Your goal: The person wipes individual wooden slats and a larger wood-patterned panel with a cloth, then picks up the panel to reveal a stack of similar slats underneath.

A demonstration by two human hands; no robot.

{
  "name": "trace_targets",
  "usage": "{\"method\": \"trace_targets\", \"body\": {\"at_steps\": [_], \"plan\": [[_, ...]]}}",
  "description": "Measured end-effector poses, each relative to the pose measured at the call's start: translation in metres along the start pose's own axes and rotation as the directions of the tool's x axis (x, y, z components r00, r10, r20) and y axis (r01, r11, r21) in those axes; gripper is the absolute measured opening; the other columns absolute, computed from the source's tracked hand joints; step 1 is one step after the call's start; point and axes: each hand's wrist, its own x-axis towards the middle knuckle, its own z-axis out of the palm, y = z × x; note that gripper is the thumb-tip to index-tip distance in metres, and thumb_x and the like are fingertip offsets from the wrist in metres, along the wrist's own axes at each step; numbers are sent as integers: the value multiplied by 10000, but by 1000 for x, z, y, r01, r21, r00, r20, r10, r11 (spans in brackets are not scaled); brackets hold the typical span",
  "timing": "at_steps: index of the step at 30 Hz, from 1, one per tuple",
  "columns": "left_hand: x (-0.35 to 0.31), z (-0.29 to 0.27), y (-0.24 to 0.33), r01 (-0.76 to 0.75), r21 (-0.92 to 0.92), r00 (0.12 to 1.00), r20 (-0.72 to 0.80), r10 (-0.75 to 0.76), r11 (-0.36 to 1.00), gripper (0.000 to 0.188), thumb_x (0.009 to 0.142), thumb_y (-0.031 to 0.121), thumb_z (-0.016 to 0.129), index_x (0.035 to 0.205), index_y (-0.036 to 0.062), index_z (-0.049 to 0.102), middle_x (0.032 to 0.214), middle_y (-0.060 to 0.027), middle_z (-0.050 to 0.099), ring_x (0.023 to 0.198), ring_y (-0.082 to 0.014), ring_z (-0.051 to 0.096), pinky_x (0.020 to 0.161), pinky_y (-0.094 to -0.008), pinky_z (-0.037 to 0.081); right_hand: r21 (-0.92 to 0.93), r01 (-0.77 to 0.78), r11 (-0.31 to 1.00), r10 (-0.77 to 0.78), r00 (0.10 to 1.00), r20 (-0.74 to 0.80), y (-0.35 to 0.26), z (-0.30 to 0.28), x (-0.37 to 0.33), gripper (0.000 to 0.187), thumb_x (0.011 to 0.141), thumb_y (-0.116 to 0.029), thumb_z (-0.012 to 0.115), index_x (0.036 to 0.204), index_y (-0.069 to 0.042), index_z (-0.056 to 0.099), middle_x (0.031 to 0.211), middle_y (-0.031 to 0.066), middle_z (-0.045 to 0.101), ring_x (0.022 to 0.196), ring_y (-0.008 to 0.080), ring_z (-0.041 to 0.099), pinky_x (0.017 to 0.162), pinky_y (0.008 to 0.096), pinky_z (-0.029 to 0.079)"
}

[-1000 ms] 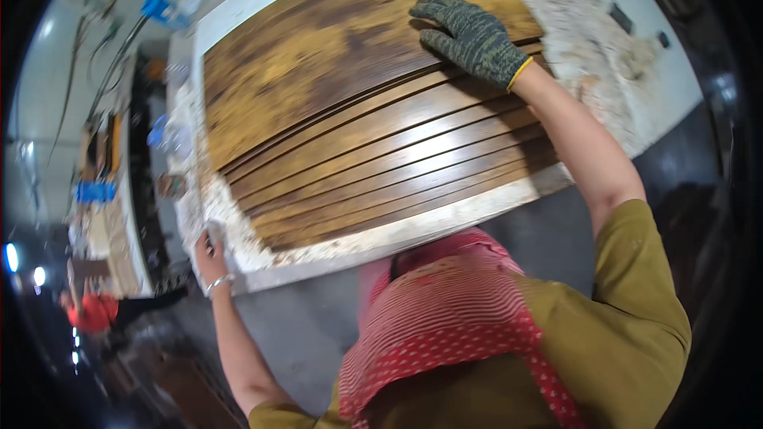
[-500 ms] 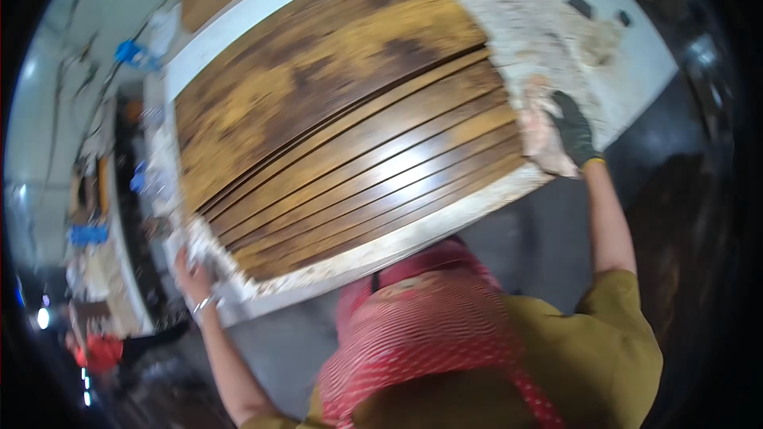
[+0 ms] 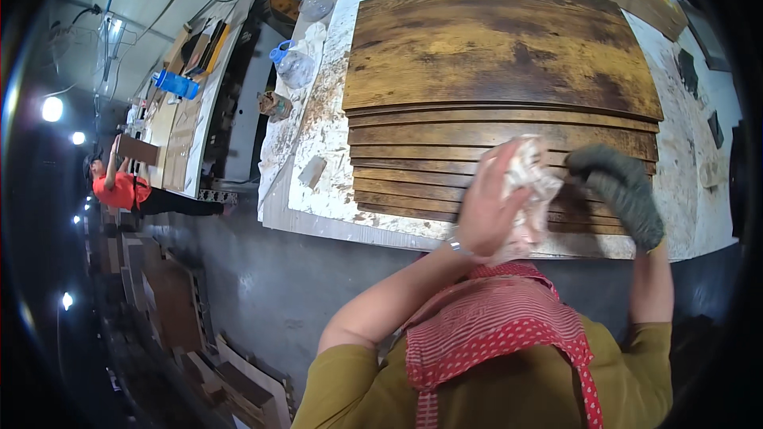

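My left hand point(image 3: 486, 210), bare with a silver band at the wrist, holds a crumpled, pale, stained rag point(image 3: 534, 179) over the near edge of the boards. To its right my right hand point(image 3: 624, 191), in a dark grey-green work glove, hovers with bent fingers and nothing visible in them. Beneath both lie wood-grain boards point(image 3: 501, 48), brown and mottled with yellow. Several are fanned in steps, so that only narrow strips point(image 3: 405, 153) of the nearer ones show. They rest on a table point(image 3: 318, 214) with a stained white cover.
A small grey block point(image 3: 312, 171) and a clear jug with a blue cap point(image 3: 294, 67) stand left of the boards. Dark pieces point(image 3: 687, 71) lie at the right. Farther left, a person in a red shirt point(image 3: 119, 191) holds a brown box beside another table point(image 3: 179, 123).
The rag has passed from my right hand to my left. My left hand has come from the table's left corner to the boards. The view has turned, and the boards now appear farther right.
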Motion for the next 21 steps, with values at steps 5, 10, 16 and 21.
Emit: {"method": "trace_targets", "body": {"at_steps": [5,10,16,21], "plan": [[-30,-5,-40,-266,315,961,165,223,911,502,821,257,621,1259,62,474,1259,-138,473,1191,-301,431,999,-450,311,-892,89,443,-520,836,-175,-8,-58,115,386,923,-280,512,1250,-76,532,1278,126,528,1193,274,487,1008,385,374],[-72,-64,-137,-70,773,978,-73,197,630,299,814,175,589,1106,109,583,1235,-105,511,1199,-318,427,1007,-522,272,-986,-144,88,-197,967,-159,62,-76,177,518,938,-404,421,1371,-121,404,1414,140,390,1308,322,348,1091,442,249],[-79,-171,-103,431,543,828,-555,-77,721,245,846,112,576,1059,-10,562,1085,-188,530,1069,-347,479,926,-429,384,-979,-172,113,-100,978,-184,55,-72,176,541,943,-427,393,1390,-124,375,1451,134,334,1344,315,291,1111,441,205],[-36,-100,-94,68,752,950,-249,187,656,287,763,125,698,1032,44,641,1099,-142,566,1037,-326,520,903,-426,410,-980,-147,137,-147,975,-167,52,-74,171,529,943,-421,399,1386,-132,384,1445,130,343,1339,309,299,1108,438,211]]}}
